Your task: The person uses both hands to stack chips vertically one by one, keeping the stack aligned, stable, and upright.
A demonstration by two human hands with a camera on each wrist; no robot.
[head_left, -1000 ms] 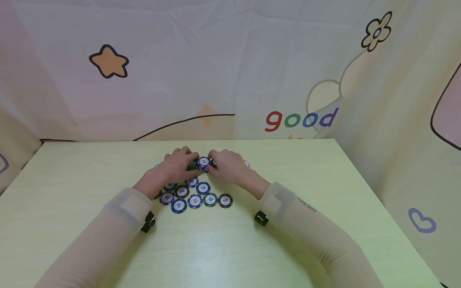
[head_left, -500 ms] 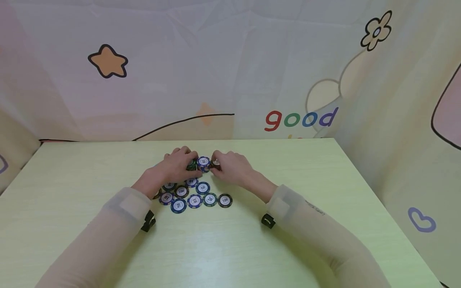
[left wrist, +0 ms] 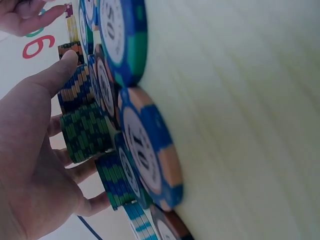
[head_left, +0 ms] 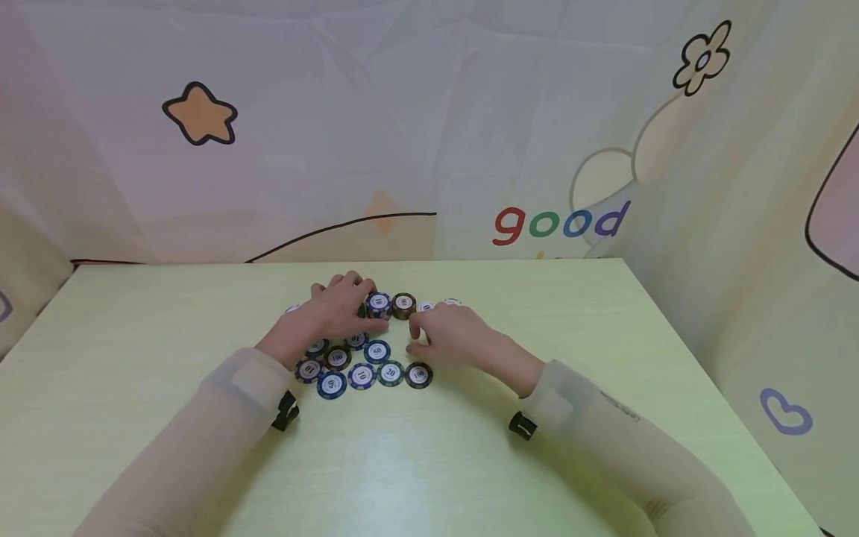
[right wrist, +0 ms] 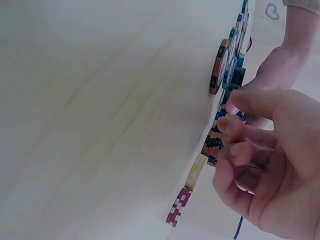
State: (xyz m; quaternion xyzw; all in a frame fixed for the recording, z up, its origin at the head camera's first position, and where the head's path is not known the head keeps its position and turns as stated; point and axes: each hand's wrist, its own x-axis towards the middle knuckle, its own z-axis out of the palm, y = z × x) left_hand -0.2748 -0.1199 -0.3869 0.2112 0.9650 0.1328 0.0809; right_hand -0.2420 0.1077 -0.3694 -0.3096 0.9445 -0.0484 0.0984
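Observation:
A row of poker chip stacks runs along the far part of the table. My left hand arches over its left part, fingers behind the green stack and thumb in front by the blue stack. Right of that stand a brown-black stack and a low yellow stack, then a maroon stack at the row's end. My right hand hovers just in front of the row, loosely bent, with nothing visible between thumb and fingers. It partly covers the yellow stack in the head view.
Several loose chips lie flat nearer me, among them a blue chip, a green-edged chip and a black chip. Behind the pale wooden table hangs a printed curtain.
My right hand has drawn away from the brown-black stack, moving right and toward me, which uncovers stacks at the right end. My left hand has shifted slightly right.

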